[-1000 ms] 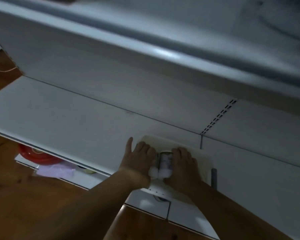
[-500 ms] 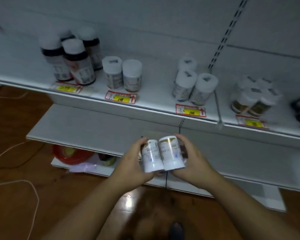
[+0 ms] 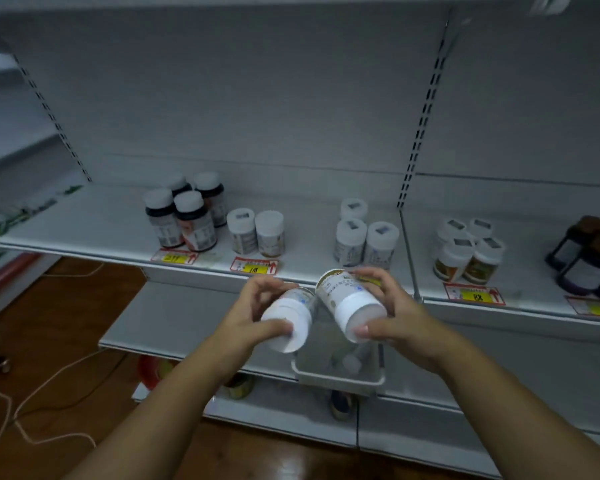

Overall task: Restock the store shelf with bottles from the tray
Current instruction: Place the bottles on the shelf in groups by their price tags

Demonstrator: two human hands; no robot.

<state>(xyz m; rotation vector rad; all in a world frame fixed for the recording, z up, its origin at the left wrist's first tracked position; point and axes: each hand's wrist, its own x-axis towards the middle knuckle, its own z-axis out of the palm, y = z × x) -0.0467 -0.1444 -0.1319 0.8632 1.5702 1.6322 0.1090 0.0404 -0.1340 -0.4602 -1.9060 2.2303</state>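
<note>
My left hand (image 3: 253, 313) grips a white-capped bottle (image 3: 290, 322), tilted with its cap toward me. My right hand (image 3: 392, 310) holds a second white-capped bottle (image 3: 349, 304), also tilted, beside the first. Both bottles hover in front of the store shelf (image 3: 118, 223), just below its front edge. Under my hands a white tray (image 3: 340, 377) rests on the lower shelf with more bottles lying blurred inside it. On the shelf stand two white bottles (image 3: 257, 232) and a group of three white bottles (image 3: 364, 233).
Dark bottles with white caps (image 3: 184, 213) stand at the shelf's left, amber-labelled ones (image 3: 466, 251) and dark jars (image 3: 586, 258) at the right. Price tags (image 3: 253, 266) line the edge. A slotted upright (image 3: 418, 133) divides the bays. Cords (image 3: 32, 403) lie on the wooden floor.
Both hands lifted the two bottles out of the tray and raised them toward the stocked shelf. The bottles have spread apart and tipped. My view rose from the lower shelf.
</note>
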